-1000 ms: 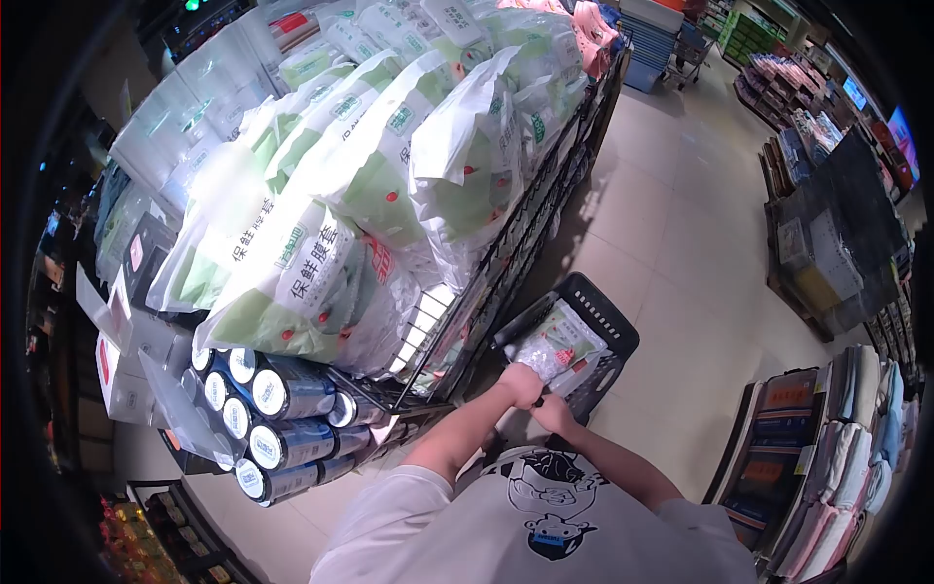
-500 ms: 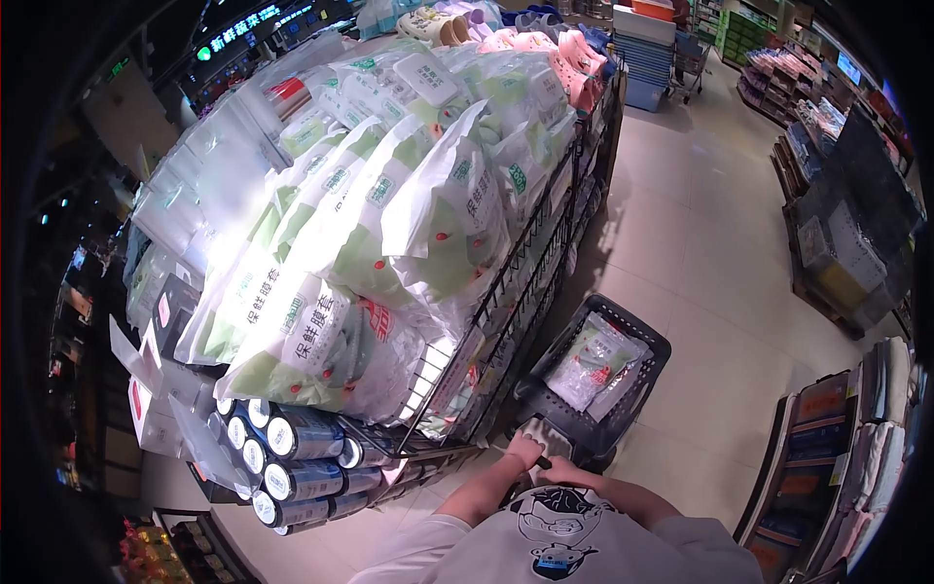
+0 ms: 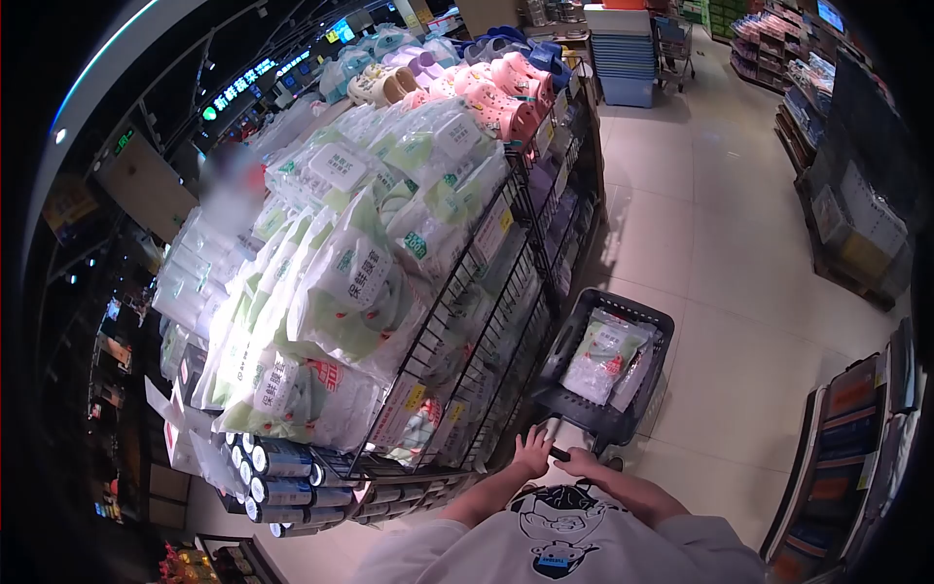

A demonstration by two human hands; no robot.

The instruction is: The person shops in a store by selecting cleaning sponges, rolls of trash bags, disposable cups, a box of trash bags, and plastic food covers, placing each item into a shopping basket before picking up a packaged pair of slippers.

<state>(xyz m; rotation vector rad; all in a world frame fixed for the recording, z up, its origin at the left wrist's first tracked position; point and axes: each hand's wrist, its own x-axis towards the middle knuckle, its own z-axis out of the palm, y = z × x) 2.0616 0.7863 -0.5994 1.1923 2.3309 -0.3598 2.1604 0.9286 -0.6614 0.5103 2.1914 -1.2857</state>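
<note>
A dark basket [image 3: 654,404] stands on the floor in front of me, with a handle [image 3: 559,454] that reaches back to my body. Inside it lies a clear bag with green and red print [image 3: 605,358]. My right hand [image 3: 579,465] is closed round the end of the handle. Just left of the handle, my left hand [image 3: 532,451] has its fingers spread and holds nothing.
On the left a black wire rack [image 3: 467,341] bears bagged goods, with pink clogs [image 3: 506,102] farther back. Blue-labelled cans [image 3: 282,487] are stacked at its near end. Shelves [image 3: 837,457] line the right side. Blue bins [image 3: 625,73] and a cart [image 3: 673,49] stand ahead.
My left hand has come off the handle and its fingers have spread. The rack has shifted left and down in view, with more of the clogs showing. The basket now sits farther right than at first.
</note>
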